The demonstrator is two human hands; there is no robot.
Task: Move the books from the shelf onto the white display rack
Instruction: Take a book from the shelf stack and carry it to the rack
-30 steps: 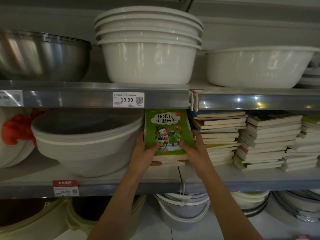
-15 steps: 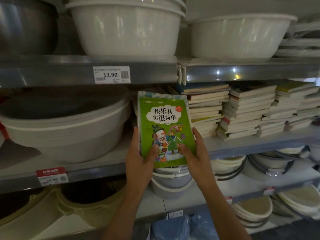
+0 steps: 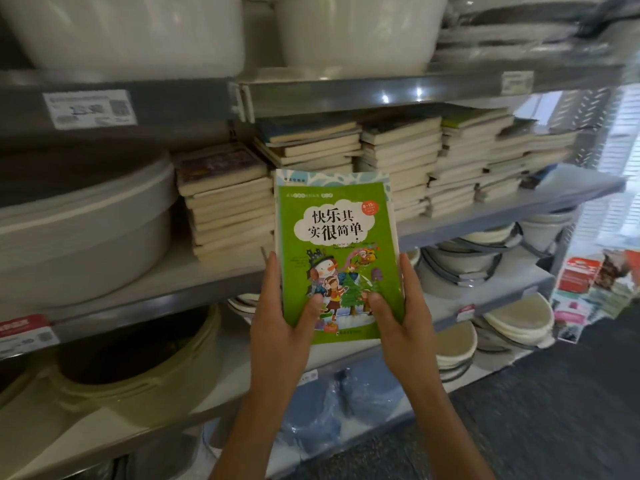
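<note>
A small stack of books with a green cartoon cover on top is held upright in front of the shelf. My left hand grips its lower left edge, thumb on the cover. On the lower right edge my right hand grips the same way. Several piles of books lie flat on the grey metal shelf behind. The white display rack cannot be made out with certainty.
White plastic basins stand on the shelf above, and a large grey basin sits left of the book piles. Lower shelves hold stacked bowls and lids. Colourful books show at the far right near the dark floor.
The stack has come off the shelf and toward me, held by both hands. The view has swung right and down, showing more book piles and the floor.
</note>
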